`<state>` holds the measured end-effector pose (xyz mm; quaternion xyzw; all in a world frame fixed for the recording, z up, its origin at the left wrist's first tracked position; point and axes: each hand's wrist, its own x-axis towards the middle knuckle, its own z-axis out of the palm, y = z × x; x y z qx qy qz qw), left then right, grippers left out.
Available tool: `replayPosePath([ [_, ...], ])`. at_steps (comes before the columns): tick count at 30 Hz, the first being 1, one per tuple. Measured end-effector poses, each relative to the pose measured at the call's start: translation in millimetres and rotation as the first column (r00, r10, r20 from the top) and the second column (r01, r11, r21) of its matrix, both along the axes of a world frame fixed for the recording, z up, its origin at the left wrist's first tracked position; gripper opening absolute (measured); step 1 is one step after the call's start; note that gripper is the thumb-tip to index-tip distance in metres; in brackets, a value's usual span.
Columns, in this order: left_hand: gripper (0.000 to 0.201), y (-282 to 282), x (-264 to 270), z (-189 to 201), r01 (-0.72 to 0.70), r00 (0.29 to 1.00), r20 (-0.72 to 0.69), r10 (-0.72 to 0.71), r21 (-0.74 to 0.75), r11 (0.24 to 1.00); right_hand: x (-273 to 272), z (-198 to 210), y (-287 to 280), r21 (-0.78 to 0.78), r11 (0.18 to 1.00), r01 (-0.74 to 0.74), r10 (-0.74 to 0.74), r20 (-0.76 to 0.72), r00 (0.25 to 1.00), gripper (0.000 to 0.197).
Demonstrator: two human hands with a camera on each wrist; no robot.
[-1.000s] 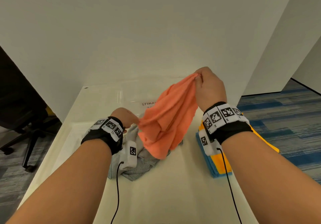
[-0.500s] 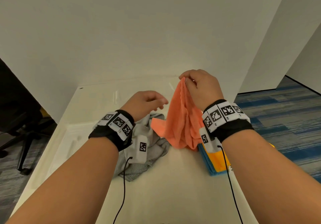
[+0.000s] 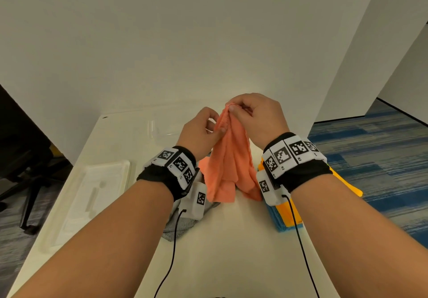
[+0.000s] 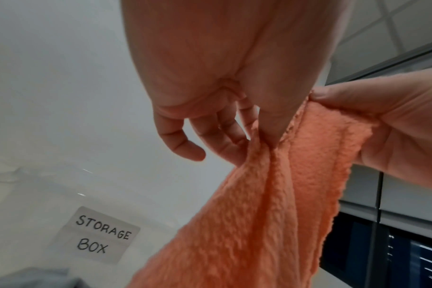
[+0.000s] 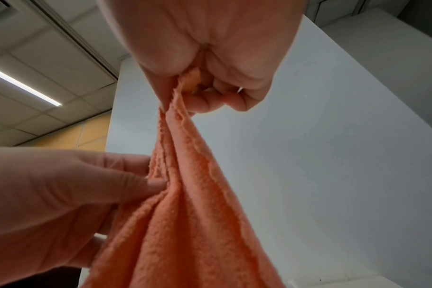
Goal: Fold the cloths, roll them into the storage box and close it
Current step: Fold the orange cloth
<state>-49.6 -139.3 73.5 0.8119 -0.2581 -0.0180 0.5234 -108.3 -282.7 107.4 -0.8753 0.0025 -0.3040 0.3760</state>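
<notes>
An orange cloth (image 3: 229,165) hangs bunched above the table. My right hand (image 3: 234,110) pinches its top edge, seen close in the right wrist view (image 5: 178,101). My left hand (image 3: 218,131) pinches a fold just below, thumb against fingers (image 4: 269,144). The cloth (image 4: 259,224) drapes down between both wrists. A grey cloth (image 3: 183,223) lies crumpled on the table under my left wrist. The clear storage box (image 3: 162,128), labelled "STORAGE BOX" (image 4: 99,235), stands behind my hands at the table's far end.
A clear lid (image 3: 92,196) lies on the table's left side. A stack of yellow and blue cloths (image 3: 284,214) sits at the right edge under my right wrist. White wall panels close off the back. An office chair (image 3: 20,163) stands at left.
My right hand has brought the orange cloth's top edge in toward the middle. My left hand has risen off the grey cloth and taken a pinch on the orange cloth just below the right hand.
</notes>
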Motion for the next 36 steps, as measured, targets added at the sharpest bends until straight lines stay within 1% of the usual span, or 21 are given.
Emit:
replayPosePath([
  [3, 0.006, 5.5, 6.7, -8.0, -0.023, 0.999, 0.035, 0.019, 0.121, 0.992, 0.6, -1.0, -2.0, -0.010, 1.000, 0.018, -0.018, 0.002, 1.000, 0.014],
  [4, 0.007, 7.3, 7.9, -9.6, -0.029, 0.999, 0.044, 0.023, 0.141, 0.990, 0.8, -1.7, -2.8, -0.012, 1.000, 0.028, -0.028, 0.003, 1.000, 0.014],
  [6, 0.017, 11.0, 10.9, -11.6, -0.019, 0.999, 0.037, 0.014, 0.139, 0.990, 1.2, -2.5, -5.1, -0.002, 0.998, 0.059, -0.059, 0.010, 0.998, 0.014],
  [8, 0.030, 15.0, 10.7, -9.2, 0.015, 1.000, -0.004, -0.015, 0.065, 0.998, 1.4, -2.4, -6.9, 0.023, 0.996, 0.089, -0.089, 0.022, 0.996, 0.014],
  [10, 0.037, 17.2, 8.3, -5.0, 0.043, 0.998, -0.037, -0.043, -0.027, 0.999, 2.1, -2.4, -7.9, 0.022, 0.994, 0.107, -0.108, 0.033, 0.994, 0.014],
  [15, 0.033, 15.4, -0.1, 3.6, 0.061, 0.992, -0.096, -0.082, -0.197, 0.978, 1.4, -0.9, -7.9, 0.025, 0.990, 0.137, -0.139, 0.051, 0.989, 0.015],
  [18, 0.033, 18.2, 4.6, 1.3, 0.026, 0.992, -0.111, -0.052, -0.221, 0.975, -0.3, 0.5, -11.9, 0.026, 0.985, 0.169, -0.170, 0.059, 0.984, 0.017],
  [20, 0.033, 20.4, 9.9, -4.3, -0.043, 0.997, -0.062, 0.035, -0.134, 0.990, -0.3, -0.5, -10.5, -0.018, 0.986, 0.167, -0.166, 0.052, 0.985, 0.017],
  [22, 0.029, 21.6, 13.0, -8.2, -0.131, 0.991, 0.040, 0.131, -0.004, 0.991, -0.1, -0.9, -5.8, -0.044, 0.987, 0.155, -0.153, 0.048, 0.987, 0.018],
  [24, 0.024, 23.8, 16.3, -11.3, -0.223, 0.970, 0.122, 0.211, 0.093, 0.970, -0.3, 0.1, -3.0, -0.040, 0.988, 0.148, -0.146, 0.060, 0.987, 0.018],
  [26, 0.024, 29.5, 21.9, -14.1, -0.316, 0.943, 0.168, 0.286, 0.188, 0.930, -0.6, 2.3, -3.8, -0.033, 0.986, 0.162, -0.159, 0.075, 0.984, 0.018],
  [30, 0.025, 49.0, 33.1, -20.5, -0.462, 0.887, 0.171, 0.429, 0.310, 0.831, 0.3, 5.7, -15.4, 0.010, 0.966, 0.259, -0.258, 0.115, 0.959, 0.019],
  [33, 0.024, 67.2, 41.7, -28.7, -0.537, 0.840, 0.144, 0.523, 0.362, 0.762, 0.8, 5.3, -30.1, 0.082, 0.936, 0.343, -0.350, 0.093, 0.932, 0.021],
  [36, 0.020, 84.8, 48.6, -32.0, -0.568, 0.804, 0.102, 0.586, 0.426, 0.705, 0.6, 4.9, -45.1, 0.114, 0.896, 0.429, -0.436, 0.050, 0.898, 0.023],
])
